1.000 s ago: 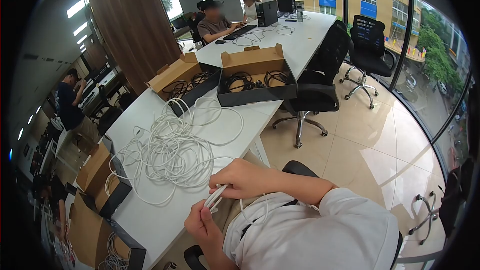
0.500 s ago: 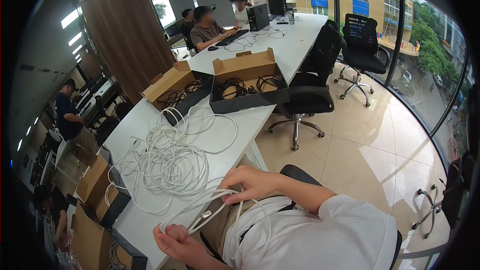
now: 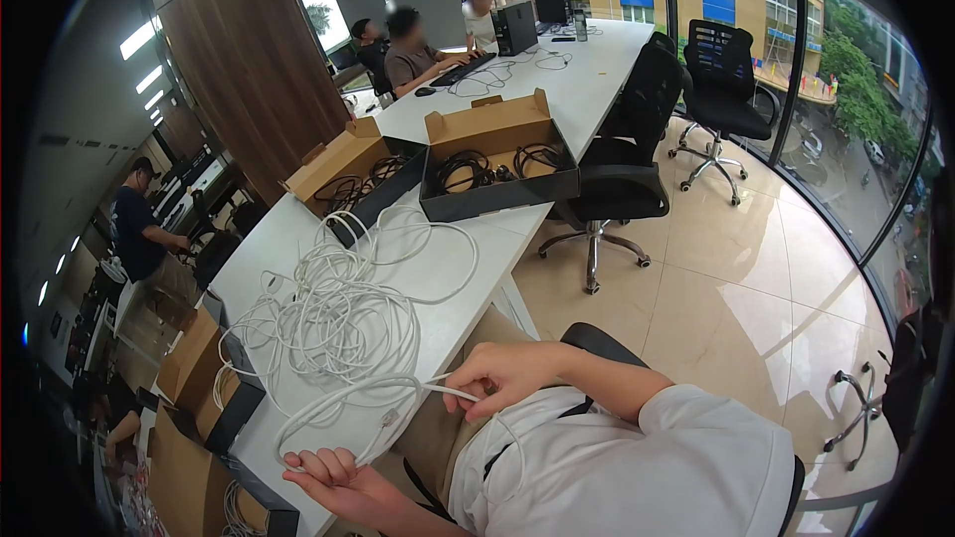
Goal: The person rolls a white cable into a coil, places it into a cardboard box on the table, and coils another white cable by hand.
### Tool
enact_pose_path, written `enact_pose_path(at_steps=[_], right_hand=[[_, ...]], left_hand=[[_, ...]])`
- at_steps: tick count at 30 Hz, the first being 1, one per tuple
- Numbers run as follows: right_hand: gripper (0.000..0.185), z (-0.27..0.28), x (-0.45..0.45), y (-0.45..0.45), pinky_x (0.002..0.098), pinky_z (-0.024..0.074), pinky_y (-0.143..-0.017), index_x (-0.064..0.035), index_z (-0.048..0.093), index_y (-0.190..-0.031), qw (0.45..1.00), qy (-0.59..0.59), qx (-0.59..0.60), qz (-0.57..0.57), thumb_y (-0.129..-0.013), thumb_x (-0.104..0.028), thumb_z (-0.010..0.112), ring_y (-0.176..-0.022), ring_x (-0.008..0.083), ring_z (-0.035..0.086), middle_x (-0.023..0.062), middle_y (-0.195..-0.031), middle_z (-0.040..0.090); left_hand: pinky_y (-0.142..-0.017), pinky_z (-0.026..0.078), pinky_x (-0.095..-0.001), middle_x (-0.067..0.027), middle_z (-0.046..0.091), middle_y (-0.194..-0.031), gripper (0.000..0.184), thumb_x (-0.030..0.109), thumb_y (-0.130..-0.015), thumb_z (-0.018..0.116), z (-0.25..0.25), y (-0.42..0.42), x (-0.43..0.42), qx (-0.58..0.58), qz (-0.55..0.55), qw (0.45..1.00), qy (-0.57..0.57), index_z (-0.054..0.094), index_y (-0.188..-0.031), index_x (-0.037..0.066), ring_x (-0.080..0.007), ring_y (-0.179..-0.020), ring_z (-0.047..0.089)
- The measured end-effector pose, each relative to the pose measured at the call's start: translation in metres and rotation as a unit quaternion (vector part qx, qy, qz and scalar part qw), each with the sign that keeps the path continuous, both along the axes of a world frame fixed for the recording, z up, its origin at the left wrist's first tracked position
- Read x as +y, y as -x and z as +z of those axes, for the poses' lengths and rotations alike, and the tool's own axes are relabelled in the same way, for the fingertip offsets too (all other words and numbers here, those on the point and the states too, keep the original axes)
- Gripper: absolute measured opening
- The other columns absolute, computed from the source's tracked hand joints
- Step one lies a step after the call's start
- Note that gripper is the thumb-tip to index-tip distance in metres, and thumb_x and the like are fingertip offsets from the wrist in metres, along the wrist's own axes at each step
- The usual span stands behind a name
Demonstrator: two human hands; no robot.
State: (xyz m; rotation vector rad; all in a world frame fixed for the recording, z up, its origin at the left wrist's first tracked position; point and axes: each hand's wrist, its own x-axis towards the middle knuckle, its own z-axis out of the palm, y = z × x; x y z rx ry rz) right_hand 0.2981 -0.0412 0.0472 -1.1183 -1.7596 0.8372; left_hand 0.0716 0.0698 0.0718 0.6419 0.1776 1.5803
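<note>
While the fingers of the left hand (image 3: 343,482) are curled tight around the bottom end of a loop of white cable (image 3: 318,404), the right hand (image 3: 505,375) is pinching the same bundle between thumb and fingertips. So yeah, both hands have a grip on it, well apart, with the strands stretched between them over the lap and the desk edge. A small plug (image 3: 389,419) sits in the middle of the loop, and a thin bit of cable droops from the right hand down across the white shirt (image 3: 637,457).

Just past the hands there's a messy heap of white cable (image 3: 343,323) sprawled on the white desk (image 3: 502,244). Behind that heap are two black boxes with brown insides, the left box (image 3: 343,167) and the right box (image 3: 502,197), lids up, both with black cables in them. Two more, the near box (image 3: 189,477) and the middle box (image 3: 204,363), stand along the left edge with white cable inside. Further up the desk, someone has their hands at a keyboard (image 3: 468,74).
</note>
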Motion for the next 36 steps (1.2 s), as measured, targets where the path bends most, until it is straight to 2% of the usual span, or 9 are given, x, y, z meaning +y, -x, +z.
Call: enact_pose_path(at_steps=[4, 10, 17, 22, 25, 29, 33, 35, 36], right_hand=[[0.019, 0.010, -0.003, 0.000, 0.0256, 0.0377, -0.051, -0.0020, 0.063, -0.096, 0.999, 0.027, -0.038, 0.028, -0.080, -0.012, 0.068, -0.052, 0.0086, 0.047, 0.0010, -0.058, 0.052], [0.021, 0.007, 0.004, 0.001, 0.0240, 0.0368, -0.050, -0.0023, 0.064, -0.102, 0.991, -0.058, 0.059, -0.102, -0.085, -0.014, 0.068, -0.055, 0.0053, 0.047, -0.0008, -0.061, 0.057], [0.023, 0.010, 0.004, 0.015, 0.0189, 0.0426, -0.054, -0.0015, 0.064, -0.102, 0.996, 0.016, 0.079, -0.049, -0.083, -0.013, 0.071, -0.059, 0.0034, 0.055, 0.0008, -0.071, 0.065], [0.053, -0.003, 0.015, 0.035, 0.0194, 0.0441, -0.055, -0.0035, 0.044, -0.128, 0.981, 0.045, 0.182, -0.055, -0.082, -0.006, 0.070, -0.059, 0.0044, 0.055, 0.0000, -0.067, 0.057], [0.054, -0.009, 0.019, 0.051, 0.0193, 0.0444, -0.056, -0.0041, 0.042, -0.132, 0.958, 0.059, 0.274, -0.067, -0.084, -0.005, 0.068, -0.060, 0.0054, 0.055, 0.0001, -0.070, 0.057], [0.052, -0.018, 0.027, 0.062, 0.0191, 0.0456, -0.057, -0.0053, 0.040, -0.136, 0.920, 0.049, 0.382, -0.072, -0.089, -0.006, 0.062, -0.062, 0.0028, 0.054, -0.0012, -0.073, 0.057], [0.045, -0.016, 0.026, 0.058, 0.0177, 0.0459, -0.057, -0.0047, 0.045, -0.134, 0.924, 0.040, 0.374, -0.069, -0.091, -0.006, 0.058, -0.066, 0.0012, 0.051, -0.0031, -0.073, 0.055], [0.034, -0.012, 0.025, 0.056, 0.0168, 0.0441, -0.055, -0.0047, 0.050, -0.127, 0.917, 0.040, 0.378, -0.123, -0.094, -0.013, 0.055, -0.063, 0.0013, 0.051, -0.0036, -0.071, 0.054], [0.032, -0.013, 0.025, 0.054, 0.0164, 0.0437, -0.055, -0.0055, 0.051, -0.126, 0.914, 0.045, 0.378, -0.141, -0.096, -0.016, 0.054, -0.063, 0.0010, 0.051, -0.0039, -0.071, 0.055]], left_hand=[[-0.045, 0.015, -0.0206, 0.0054, 0.018, -0.062, 0.021, 0.026, -0.102, 0.041, -0.003, 0.001, 0.007, -0.037, -0.006, 0.999, 0.012, 0.045, -0.100, 0.006, -0.0044, -0.049, 0.015], [-0.046, 0.020, -0.0221, 0.0040, 0.019, -0.061, 0.019, 0.023, -0.102, 0.041, -0.001, -0.002, 0.009, -0.073, -0.054, 0.996, -0.001, 0.044, -0.095, 0.005, -0.0069, -0.051, 0.017], [-0.047, 0.020, -0.0220, 0.0045, 0.021, -0.061, 0.023, 0.027, -0.102, 0.040, -0.013, -0.018, 0.016, -0.102, -0.088, 0.990, 0.036, 0.041, -0.088, 0.009, -0.0065, -0.051, 0.017], [-0.050, 0.022, -0.0230, 0.0038, 0.022, -0.062, 0.023, 0.028, -0.102, 0.039, -0.015, -0.034, 0.015, -0.100, -0.126, 0.985, 0.055, 0.040, -0.088, 0.009, -0.0081, -0.053, 0.020], [-0.051, 0.023, -0.0233, 0.0037, 0.023, -0.062, 0.023, 0.029, -0.102, 0.038, -0.018, -0.046, 0.012, -0.134, -0.146, 0.977, 0.077, 0.041, -0.088, 0.010, -0.0084, -0.053, 0.020], [-0.053, 0.025, -0.0238, 0.0040, 0.023, -0.062, 0.024, 0.030, -0.102, 0.038, -0.021, -0.050, 0.008, -0.136, -0.153, 0.977, 0.061, 0.039, -0.087, 0.011, -0.0086, -0.054, 0.021], [-0.057, 0.029, -0.0236, 0.0042, 0.025, -0.063, 0.026, 0.032, -0.102, 0.038, -0.025, -0.058, -0.005, -0.104, -0.152, 0.980, 0.075, 0.037, -0.084, 0.012, -0.0087, -0.056, 0.026], [-0.060, 0.032, -0.0236, 0.0044, 0.026, -0.065, 0.026, 0.033, -0.102, 0.038, -0.030, -0.065, -0.013, -0.080, -0.140, 0.982, 0.093, 0.037, -0.084, 0.013, -0.0086, -0.058, 0.027], [-0.071, 0.038, -0.0266, 0.0026, 0.033, -0.070, 0.028, 0.036, -0.101, 0.038, -0.040, -0.066, -0.016, -0.051, -0.145, 0.987, 0.056, 0.039, -0.088, 0.011, -0.0098, -0.068, 0.037]])
